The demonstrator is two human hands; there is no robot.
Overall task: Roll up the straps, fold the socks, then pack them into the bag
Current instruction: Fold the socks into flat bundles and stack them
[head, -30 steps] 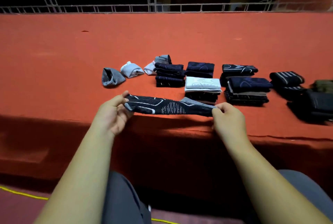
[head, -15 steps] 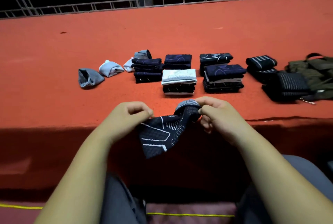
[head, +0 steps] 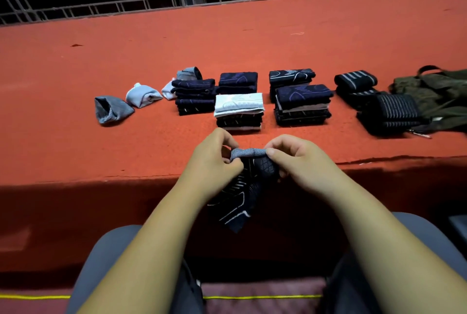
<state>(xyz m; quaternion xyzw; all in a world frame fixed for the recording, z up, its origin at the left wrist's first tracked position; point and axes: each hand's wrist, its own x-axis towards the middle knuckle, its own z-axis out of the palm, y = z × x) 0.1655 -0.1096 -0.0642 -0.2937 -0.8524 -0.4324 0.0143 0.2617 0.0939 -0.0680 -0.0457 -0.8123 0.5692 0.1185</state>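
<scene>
Your left hand (head: pixel 211 159) and right hand (head: pixel 295 162) both pinch the sock (head: pixel 242 187) at its grey cuff, its toe hanging below the table (head: pixel 252 35) edge.

left hand (head: pixel 212 164), right hand (head: pixel 303 164): drawn together | sock (head: pixel 237 202): no longer stretched flat, now bunched and hanging

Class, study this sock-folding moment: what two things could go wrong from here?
The dark patterned sock hangs beyond the red table, pinched at its grey cuff by the left hand and right hand; it might slip floorward. Placing it could topple the nearby stack topped with a white folded sock.
</scene>
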